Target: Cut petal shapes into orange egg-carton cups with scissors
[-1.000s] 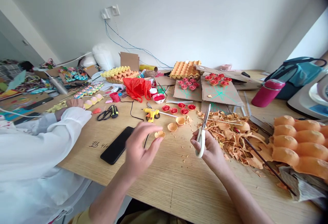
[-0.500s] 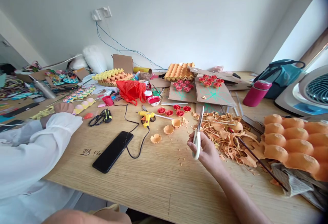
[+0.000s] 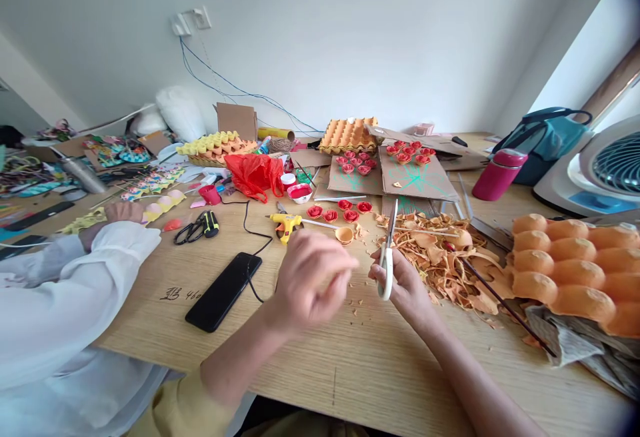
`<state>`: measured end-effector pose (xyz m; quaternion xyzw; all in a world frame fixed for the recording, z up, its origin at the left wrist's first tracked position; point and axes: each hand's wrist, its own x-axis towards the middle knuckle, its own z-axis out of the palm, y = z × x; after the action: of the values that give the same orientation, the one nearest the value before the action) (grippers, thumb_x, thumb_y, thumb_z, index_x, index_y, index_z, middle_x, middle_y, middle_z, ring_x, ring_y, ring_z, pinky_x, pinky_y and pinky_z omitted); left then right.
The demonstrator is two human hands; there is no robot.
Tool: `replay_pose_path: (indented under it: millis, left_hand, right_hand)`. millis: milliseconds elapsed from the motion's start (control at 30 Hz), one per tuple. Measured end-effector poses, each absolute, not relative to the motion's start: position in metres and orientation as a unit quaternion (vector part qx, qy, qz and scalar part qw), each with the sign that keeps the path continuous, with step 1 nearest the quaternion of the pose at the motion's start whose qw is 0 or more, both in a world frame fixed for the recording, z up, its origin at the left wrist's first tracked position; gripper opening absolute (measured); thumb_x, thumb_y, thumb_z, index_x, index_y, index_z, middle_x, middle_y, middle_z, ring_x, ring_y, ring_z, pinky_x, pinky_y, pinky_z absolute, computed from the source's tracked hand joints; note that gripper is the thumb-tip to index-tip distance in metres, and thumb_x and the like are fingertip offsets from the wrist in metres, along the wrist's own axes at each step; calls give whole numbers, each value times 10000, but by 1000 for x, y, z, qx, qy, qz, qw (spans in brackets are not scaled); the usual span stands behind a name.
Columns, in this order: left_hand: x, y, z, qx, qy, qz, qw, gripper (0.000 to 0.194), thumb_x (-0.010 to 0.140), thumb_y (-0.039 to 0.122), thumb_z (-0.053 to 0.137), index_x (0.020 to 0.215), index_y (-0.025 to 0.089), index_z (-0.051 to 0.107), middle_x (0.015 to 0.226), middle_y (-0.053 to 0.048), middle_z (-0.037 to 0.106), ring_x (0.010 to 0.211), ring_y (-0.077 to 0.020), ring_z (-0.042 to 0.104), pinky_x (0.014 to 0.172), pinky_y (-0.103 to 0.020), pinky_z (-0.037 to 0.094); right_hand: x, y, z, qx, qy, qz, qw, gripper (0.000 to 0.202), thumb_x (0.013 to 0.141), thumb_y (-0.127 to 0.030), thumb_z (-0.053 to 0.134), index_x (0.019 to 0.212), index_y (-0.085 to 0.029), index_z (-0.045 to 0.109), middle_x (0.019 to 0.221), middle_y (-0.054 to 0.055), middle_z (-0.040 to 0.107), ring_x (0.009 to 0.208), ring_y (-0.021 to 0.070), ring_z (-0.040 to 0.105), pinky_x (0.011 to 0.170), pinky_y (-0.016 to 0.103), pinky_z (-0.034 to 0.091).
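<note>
My right hand [image 3: 407, 284] is closed around the white handles of a pair of scissors [image 3: 386, 264], blades pointing up and away. My left hand [image 3: 315, 277], slightly blurred, is raised over the table with fingers curled; whatever it may hold is hidden. Just beyond it sits an orange carton cup [image 3: 345, 235], with several red painted flowers [image 3: 330, 216] behind. The yellow glue gun [image 3: 287, 226] lies partly covered by my left hand. Orange carton scraps [image 3: 440, 260] are heaped to the right of the scissors.
A black phone [image 3: 223, 292] lies left of my left forearm. At the far left a person's sleeve [image 3: 85, 297] rests on the table. An orange egg tray [image 3: 575, 267], a pink bottle [image 3: 500, 174] and a fan [image 3: 610, 167] stand right. Cardboard [image 3: 420, 177] holds red flowers.
My left hand has come up from the lower edge to over the table, now covering two of the orange cups. My right hand still holds the scissors in nearly the same place.
</note>
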<state>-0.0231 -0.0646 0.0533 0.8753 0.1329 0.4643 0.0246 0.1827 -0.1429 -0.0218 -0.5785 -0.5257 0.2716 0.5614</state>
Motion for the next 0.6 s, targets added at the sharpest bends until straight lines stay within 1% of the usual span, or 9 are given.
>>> replay_pose_path:
  millis: [67,133,200,267,367,433,533,600]
  left_hand:
    - [-15,-42,39,895,171,411,38,140,896,206,597,1024,230,647,972,-41,674,952,-208,597,888,-396,478]
    - [-15,-23,20,914,232,328,51,168,874,235,636,1040,215,641,1011,-58,671,994,-236,584,908,-416,461]
    - [-22,-14,0,921,281,266,44,331,833,309,699,1137,210,612,1104,-81,649,1076,-277,555,953,-450,439]
    - [-33,-13,-15,916,326,230,40,456,814,363,718,1216,209,569,1159,-94,619,1093,-290,536,951,-453,440]
    - [-44,-17,-30,915,356,188,28,596,861,413,651,1379,201,447,1288,-129,555,1170,-312,490,975,-476,421]
    - [-44,-16,-37,920,357,160,27,575,916,382,570,1430,193,395,1301,-137,542,1174,-307,482,983,-473,412]
    - [-39,-9,-44,926,350,136,34,500,952,289,484,1431,171,402,1266,-132,548,1128,-283,490,987,-439,410]
    - [-37,-5,-47,924,356,135,30,483,959,266,457,1428,156,415,1229,-132,549,1086,-277,493,982,-429,412]
  right_hand:
    - [183,-143,-21,-584,-527,265,558,299,932,-496,556,1037,-216,543,803,9,597,745,180,556,671,304,464]
    - [184,-144,-20,-592,-527,255,553,300,932,-496,553,1036,-214,554,804,8,586,758,184,551,694,313,465]
    - [185,-144,-20,-601,-527,247,548,293,923,-488,569,1025,-214,569,815,8,575,775,186,545,715,318,463]
    - [186,-144,-20,-607,-528,243,541,285,917,-480,580,1018,-213,578,828,10,573,785,188,545,723,320,462]
    - [185,-143,-23,-613,-530,246,532,289,917,-474,575,1030,-208,583,839,16,582,781,192,560,704,321,469]
    - [184,-143,-24,-616,-531,247,527,296,916,-471,575,1036,-201,585,856,25,590,778,194,571,698,324,476]
    - [184,-142,-23,-617,-534,243,524,286,916,-462,567,1023,-198,582,860,28,592,779,194,577,717,335,486]
    - [185,-142,-22,-617,-535,241,525,273,920,-454,556,1019,-201,576,840,22,585,778,193,580,721,335,489]
